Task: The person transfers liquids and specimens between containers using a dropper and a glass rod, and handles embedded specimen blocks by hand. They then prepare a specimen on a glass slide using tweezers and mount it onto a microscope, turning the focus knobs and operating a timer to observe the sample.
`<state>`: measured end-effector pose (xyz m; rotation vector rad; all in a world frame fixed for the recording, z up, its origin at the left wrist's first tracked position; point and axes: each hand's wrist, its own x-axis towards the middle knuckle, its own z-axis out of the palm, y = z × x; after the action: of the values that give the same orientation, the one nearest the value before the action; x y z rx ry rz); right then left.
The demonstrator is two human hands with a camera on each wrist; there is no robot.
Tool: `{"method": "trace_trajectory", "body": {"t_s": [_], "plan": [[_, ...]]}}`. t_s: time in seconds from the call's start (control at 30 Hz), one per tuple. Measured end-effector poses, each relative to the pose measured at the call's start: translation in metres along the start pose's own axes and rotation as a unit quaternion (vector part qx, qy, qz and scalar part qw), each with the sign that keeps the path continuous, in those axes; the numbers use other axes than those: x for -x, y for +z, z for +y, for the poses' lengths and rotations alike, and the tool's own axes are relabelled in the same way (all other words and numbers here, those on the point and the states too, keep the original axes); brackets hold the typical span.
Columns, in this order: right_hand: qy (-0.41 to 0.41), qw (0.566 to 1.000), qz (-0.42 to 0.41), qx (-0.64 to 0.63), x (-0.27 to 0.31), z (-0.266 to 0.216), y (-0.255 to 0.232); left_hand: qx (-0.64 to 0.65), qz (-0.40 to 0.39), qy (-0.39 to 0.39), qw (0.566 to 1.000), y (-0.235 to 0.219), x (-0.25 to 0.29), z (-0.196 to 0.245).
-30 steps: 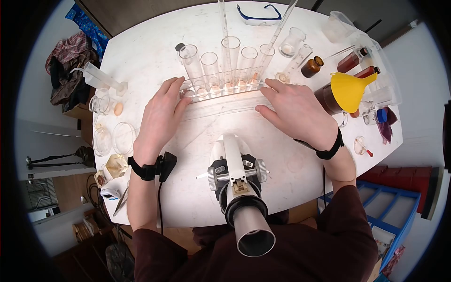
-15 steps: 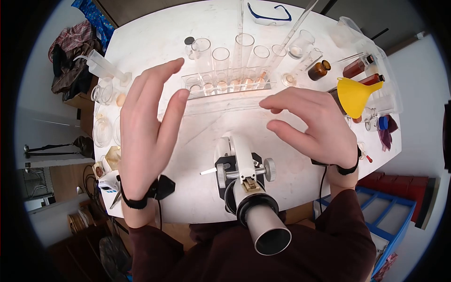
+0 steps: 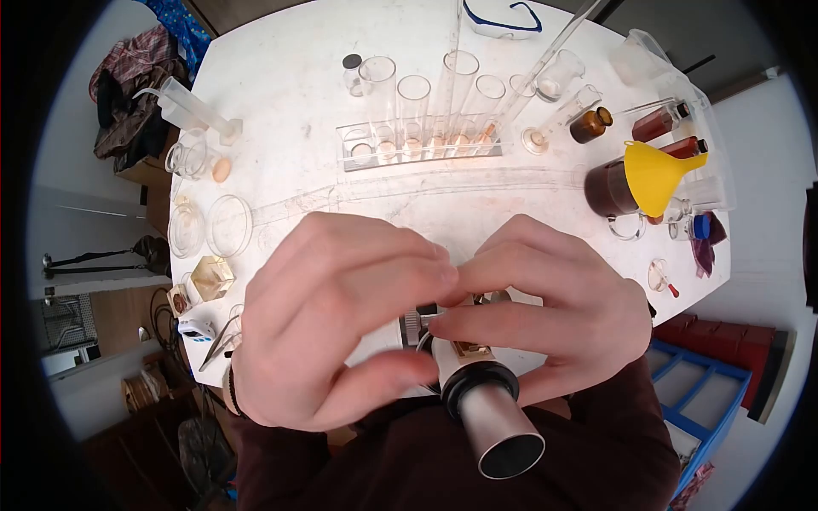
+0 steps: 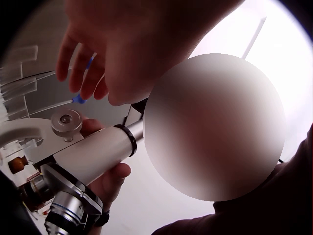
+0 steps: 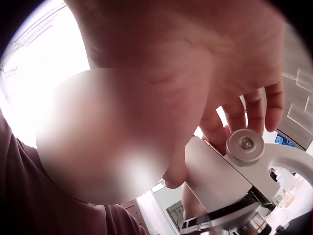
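Note:
A white microscope stands at the table's near edge, its bare metal tube tilted toward the person. My right hand holds it around the upper tube; in the left wrist view, the thumb and a finger show on opposite sides of the white tube. Over the microscope's other side hovers my left hand, fingers bent loosely, thumb near the tube, nothing held. The left wrist view shows those fingers hanging apart from the focus knob. Both hands hide much of the microscope's arm and stage.
Farther back stands a clear rack with several glass tubes. To the right are a yellow funnel on a dark bottle, amber bottles and a beaker. Petri dishes and a squeeze bottle sit at left. Safety glasses lie behind.
Both hands have left the ends of the tube rack and come back toward the person, over the microscope. The right hand now holds its tube. The rack stays on the table.

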<state>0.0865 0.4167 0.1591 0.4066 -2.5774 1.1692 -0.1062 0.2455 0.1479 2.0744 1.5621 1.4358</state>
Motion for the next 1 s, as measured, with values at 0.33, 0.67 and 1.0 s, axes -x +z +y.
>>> {"method": "trace_trajectory", "body": {"t_s": [0.33,0.67,1.0], "plan": [[0.009,0.998,-0.008,0.054,0.003,0.018,0.02,0.053,0.011,0.051,0.997,0.035,0.003,0.001],[0.052,0.995,-0.026,0.084,0.0,0.016,0.026,0.003,0.039,0.044,0.998,0.046,0.006,0.005],[0.076,0.996,-0.003,0.052,-0.002,0.017,0.026,-0.005,0.073,0.032,0.997,0.052,0.004,0.007]]}}
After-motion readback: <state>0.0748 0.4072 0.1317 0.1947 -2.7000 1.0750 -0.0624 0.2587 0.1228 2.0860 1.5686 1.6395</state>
